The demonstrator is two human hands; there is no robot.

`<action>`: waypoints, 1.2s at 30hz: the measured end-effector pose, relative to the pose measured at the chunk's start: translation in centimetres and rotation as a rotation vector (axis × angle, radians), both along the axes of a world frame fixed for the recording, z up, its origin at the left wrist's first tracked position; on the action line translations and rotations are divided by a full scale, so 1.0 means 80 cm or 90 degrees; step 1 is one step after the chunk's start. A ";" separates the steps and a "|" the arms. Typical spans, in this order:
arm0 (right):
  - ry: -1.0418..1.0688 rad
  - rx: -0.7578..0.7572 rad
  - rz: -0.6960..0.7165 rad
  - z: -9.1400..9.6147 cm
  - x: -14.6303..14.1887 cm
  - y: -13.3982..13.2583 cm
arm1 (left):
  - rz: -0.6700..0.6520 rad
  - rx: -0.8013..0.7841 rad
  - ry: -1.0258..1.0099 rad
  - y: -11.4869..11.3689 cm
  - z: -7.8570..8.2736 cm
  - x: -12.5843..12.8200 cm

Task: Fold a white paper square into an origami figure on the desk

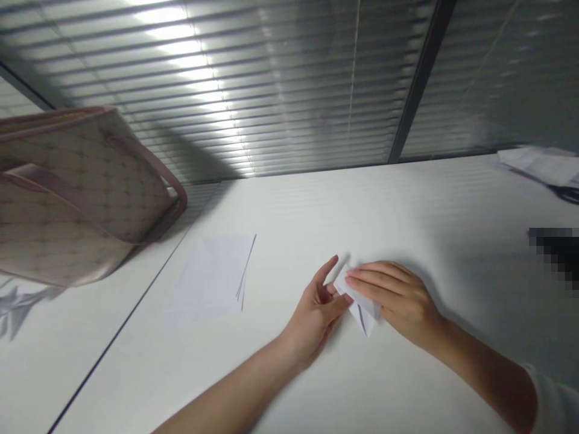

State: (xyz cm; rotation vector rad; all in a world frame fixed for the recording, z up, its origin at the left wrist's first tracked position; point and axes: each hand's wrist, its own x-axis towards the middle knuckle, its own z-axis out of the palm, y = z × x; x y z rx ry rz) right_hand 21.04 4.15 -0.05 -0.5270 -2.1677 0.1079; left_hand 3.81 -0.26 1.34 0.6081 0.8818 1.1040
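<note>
The paper [364,314], white and folded, is between the two hands, with a narrow pointed end hanging out toward the person; whether it touches the worktop [289,220] I cannot tell. The left hand [316,313] grasps its left edge, thumb on top, index finger stretched away from it; the right hand [402,295] lies palm down, fingers together across its upper face, its thumb hidden, so I cannot tell if it pinches too.

Left of the left hand, and well apart from it, lie some white sheets [210,274], their edges fanned a little on the side toward the hands; farther left, a dark seam [131,316] runs across the worktop; beyond that stands a pale bag [81,211] with pink handles, a folded white piece [15,310] near its base. Far to the right of the hands, beyond the right one, are more papers [543,164] with a black object [567,194] beside them; nearer is a dark pixelated patch [558,247]. Ahead of both hands, past the worktop's far edge, are slatted blinds [294,90] and a dark post [423,84].
</note>
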 end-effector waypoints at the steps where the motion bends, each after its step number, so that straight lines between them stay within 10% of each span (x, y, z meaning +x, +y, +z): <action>1: -0.004 0.005 -0.003 -0.001 0.000 0.000 | -0.001 0.003 0.003 0.000 0.000 0.000; 36: -0.125 0.168 -0.153 -0.007 -0.002 -0.005 | -0.049 0.024 0.029 -0.012 -0.004 0.010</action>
